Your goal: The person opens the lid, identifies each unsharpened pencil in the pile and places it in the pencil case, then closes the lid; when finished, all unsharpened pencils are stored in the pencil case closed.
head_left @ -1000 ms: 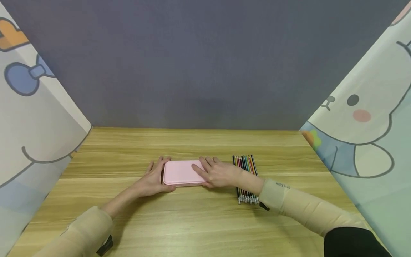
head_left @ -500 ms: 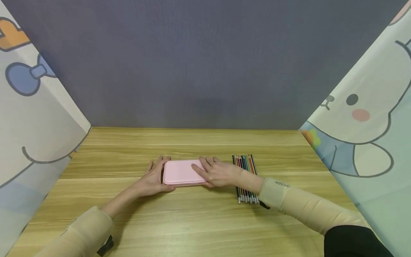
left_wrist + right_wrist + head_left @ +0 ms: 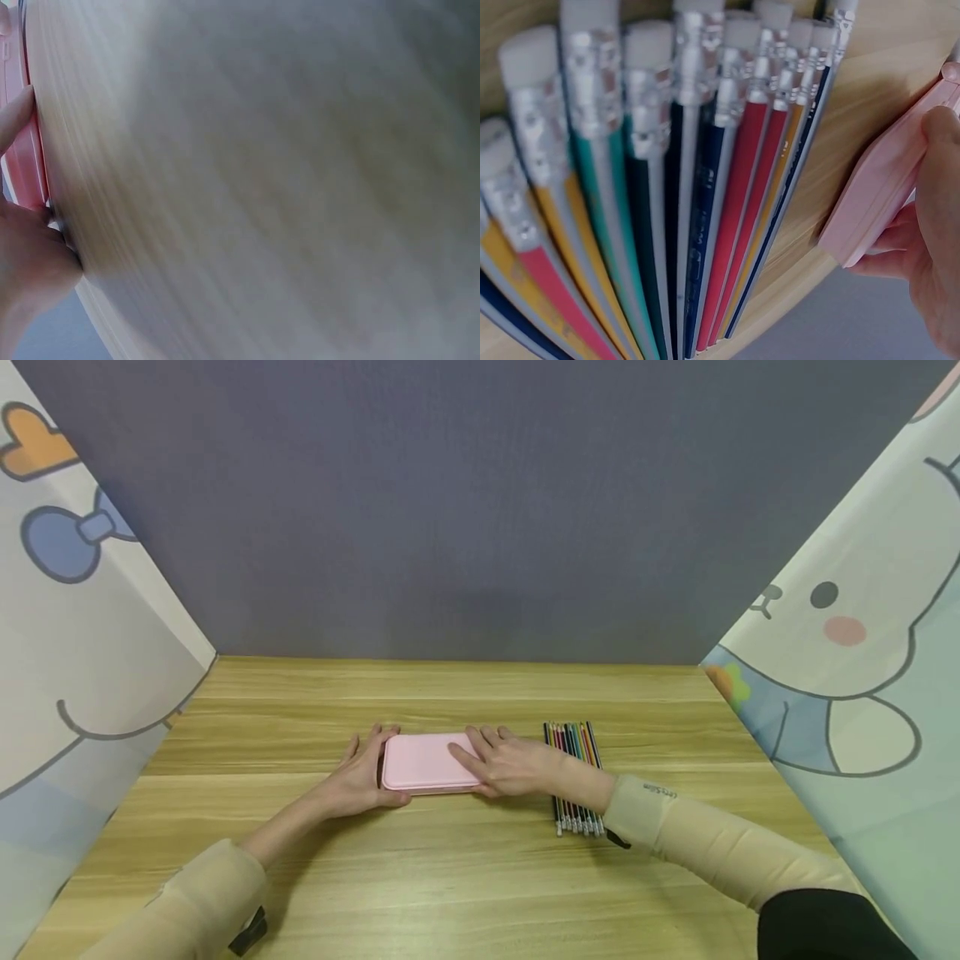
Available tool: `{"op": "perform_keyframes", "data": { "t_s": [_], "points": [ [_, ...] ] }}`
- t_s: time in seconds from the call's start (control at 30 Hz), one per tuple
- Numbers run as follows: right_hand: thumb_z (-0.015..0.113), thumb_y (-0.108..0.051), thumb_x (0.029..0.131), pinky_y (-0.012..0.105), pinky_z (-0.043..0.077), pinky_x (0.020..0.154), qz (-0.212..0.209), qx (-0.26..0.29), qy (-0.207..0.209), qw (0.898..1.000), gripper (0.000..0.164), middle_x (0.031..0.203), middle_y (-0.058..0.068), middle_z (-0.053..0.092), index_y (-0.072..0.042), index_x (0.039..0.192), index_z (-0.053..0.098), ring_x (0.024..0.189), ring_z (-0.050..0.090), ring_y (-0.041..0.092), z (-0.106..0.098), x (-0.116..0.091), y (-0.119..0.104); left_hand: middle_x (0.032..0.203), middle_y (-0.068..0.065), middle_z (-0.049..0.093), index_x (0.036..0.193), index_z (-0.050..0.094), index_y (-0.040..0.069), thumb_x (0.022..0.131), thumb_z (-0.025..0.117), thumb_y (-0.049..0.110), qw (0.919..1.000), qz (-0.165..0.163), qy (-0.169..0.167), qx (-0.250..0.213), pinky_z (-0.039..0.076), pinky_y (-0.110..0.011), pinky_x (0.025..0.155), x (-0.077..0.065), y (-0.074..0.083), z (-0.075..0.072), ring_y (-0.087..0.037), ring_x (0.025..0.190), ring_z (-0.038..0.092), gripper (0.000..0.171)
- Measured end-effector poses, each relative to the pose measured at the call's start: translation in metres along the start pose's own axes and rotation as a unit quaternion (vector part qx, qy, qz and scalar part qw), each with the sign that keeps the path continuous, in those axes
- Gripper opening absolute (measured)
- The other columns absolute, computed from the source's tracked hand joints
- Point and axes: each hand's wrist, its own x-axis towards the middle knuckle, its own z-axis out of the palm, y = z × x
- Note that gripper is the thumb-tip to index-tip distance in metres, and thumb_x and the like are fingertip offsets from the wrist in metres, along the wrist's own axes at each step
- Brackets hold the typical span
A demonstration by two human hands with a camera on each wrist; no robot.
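Head view, read from my station: the dark grey panel point(image 3: 480, 510) behind everything fills most of the frame. Next largest, the wood-grain tabletop point(image 3: 480, 885). I log cartoon-printed panels at both sides, left panel point(image 3: 112, 643) and right panel point(image 3: 847, 727). Both arms wear cream sleeves point(image 3: 705, 827); the right one meets a black section point(image 3: 810, 918). Left hand point(image 3: 356, 783): grips the left end of the pink case point(image 3: 420, 772), thumb at its near side, fingers at its far edge. Right hand point(image 3: 513, 766): grips the right end, one finger lying on the lid point(image 3: 423, 756). Case sits flat around mid-tabletop, lid down, long side running left to right. Right of it, a row of pencils point(image 3: 573, 743) passes beneath the right arm; whether the arm touches them, I cannot tell. Right wrist view, smallest items: white erasers point(image 3: 529, 58) in silvery bands point(image 3: 544, 142), barrels yellow, red, green and dark blue.
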Motion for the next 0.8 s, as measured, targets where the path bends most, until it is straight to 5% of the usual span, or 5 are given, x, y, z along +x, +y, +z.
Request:
{"op": "perform_keyframes", "data": {
  "t_s": [0.27, 0.8],
  "points": [
    [0.045, -0.052, 0.104, 0.039, 0.065, 0.086, -0.011, -0.018, 0.012, 1.0, 0.068, 0.135, 0.023, 0.06, -0.006, 0.154, 0.04, 0.112, 0.071, 0.031, -0.003, 0.001, 0.002, 0.168, -0.028, 0.025, 0.157, 0.02, -0.003, 0.077, 0.089, 0.037, 1.0, -0.006, 0.0, -0.002, -0.008, -0.071, 0.125, 0.001, -0.001, 0.0, -0.051, 0.159, 0.003, 0.113],
    [0.038, -0.053, 0.109, 0.045, 0.059, 0.103, 0.002, 0.109, -0.091, 0.99, 0.07, 0.153, 0.026, 0.05, -0.009, 0.162, 0.028, 0.133, 0.061, 0.039, -0.012, 0.005, 0.012, 0.167, -0.028, 0.028, 0.156, 0.023, -0.002, 0.075, 0.089, 0.038, 1.0, -0.001, 0.008, -0.005, -0.007, -0.07, 0.126, 0.002, -0.001, 0.001, -0.05, 0.159, 0.005, 0.112]
  ]
}}
